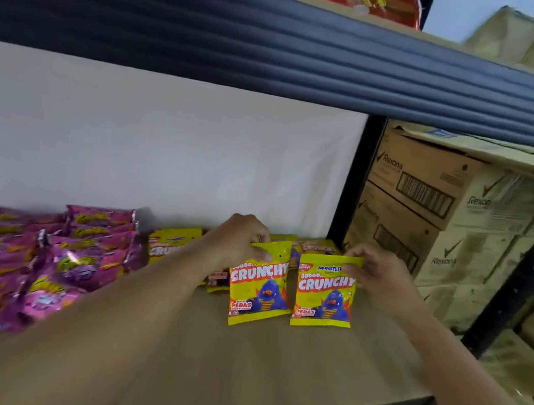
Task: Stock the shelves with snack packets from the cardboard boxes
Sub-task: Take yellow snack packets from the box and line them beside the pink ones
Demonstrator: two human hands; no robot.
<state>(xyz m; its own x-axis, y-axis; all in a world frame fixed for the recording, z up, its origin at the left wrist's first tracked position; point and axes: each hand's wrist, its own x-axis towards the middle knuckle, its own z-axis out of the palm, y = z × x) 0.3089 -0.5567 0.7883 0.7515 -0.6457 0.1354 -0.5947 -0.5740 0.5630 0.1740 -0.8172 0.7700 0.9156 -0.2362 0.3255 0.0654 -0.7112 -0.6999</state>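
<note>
Even bright indoor light, soft shadows; wide-angle bending at edges; pink packets (6,267) left of hands blurred.

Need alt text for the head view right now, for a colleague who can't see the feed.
Two hands stand yellow Crunchy packets upright on a wooden shelf: the left hand pinches the left packet, the right hand the right packet. Pink packets lie to the left; cardboard boxes are stacked beyond the shelf post.
</note>
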